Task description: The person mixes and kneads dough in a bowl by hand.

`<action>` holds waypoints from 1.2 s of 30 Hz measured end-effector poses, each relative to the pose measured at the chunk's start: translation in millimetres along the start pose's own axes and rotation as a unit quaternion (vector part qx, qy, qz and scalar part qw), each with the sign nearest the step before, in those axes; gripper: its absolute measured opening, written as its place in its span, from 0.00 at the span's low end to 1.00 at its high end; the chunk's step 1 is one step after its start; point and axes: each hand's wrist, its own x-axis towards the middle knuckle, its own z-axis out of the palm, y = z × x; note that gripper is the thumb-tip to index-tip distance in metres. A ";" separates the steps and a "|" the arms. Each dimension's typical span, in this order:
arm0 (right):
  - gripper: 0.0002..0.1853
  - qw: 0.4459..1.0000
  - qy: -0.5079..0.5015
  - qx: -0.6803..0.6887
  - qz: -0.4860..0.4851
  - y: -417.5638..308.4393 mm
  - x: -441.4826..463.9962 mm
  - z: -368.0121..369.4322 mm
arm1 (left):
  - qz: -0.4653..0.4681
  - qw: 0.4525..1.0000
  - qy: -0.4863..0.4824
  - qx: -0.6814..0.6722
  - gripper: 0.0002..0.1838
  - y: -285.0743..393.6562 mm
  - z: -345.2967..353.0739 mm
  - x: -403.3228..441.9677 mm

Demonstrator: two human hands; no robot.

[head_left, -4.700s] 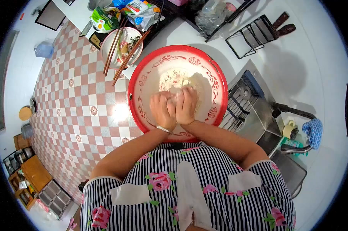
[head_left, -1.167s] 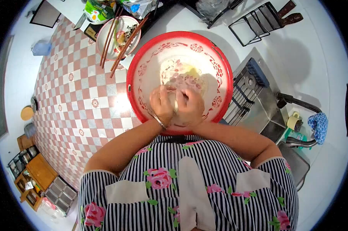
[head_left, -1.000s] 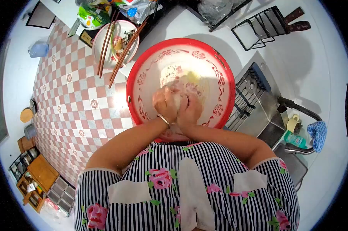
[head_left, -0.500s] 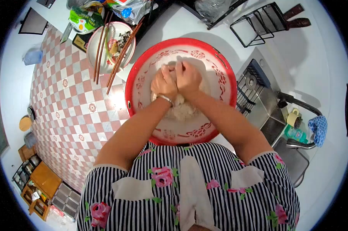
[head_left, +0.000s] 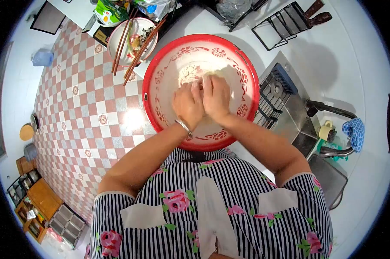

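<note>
Checked floor (head_left: pixel 95 93) beside white counter (head_left: pixel 199 25). Left hand (head_left: pixel 188 103) and right hand (head_left: pixel 216 98) pressed together in big red bowl (head_left: pixel 252 93), fingers bent. Floury bits (head_left: pixel 187 74) inside; stuff under palms hidden. Green bag (head_left: pixel 110 13) cut off.

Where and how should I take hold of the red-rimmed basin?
Grip the basin by its rim, left hand and right hand on opposite sides, coming from outside. It is wide and round, so two facing holds should keep it level. Avoid the upper left, where the plate sits close.

The hands (head_left: pixel 216 98) hide what lies beneath them.
</note>
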 end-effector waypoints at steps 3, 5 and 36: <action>0.13 0.997 0.073 0.035 -0.016 2.2 -21.5 12.7 | 0.046 0.991 0.111 -0.056 0.13 -15.3 12.5 -13.2; 0.11 0.993 0.105 0.044 -0.024 10.1 -20.2 24.3 | 0.072 0.989 0.123 -0.037 0.12 -23.9 17.9 -5.5; 0.24 0.979 -0.182 -0.066 0.064 -10.2 10.8 -17.8 | -0.075 0.996 0.052 0.016 0.24 2.0 3.6 -2.5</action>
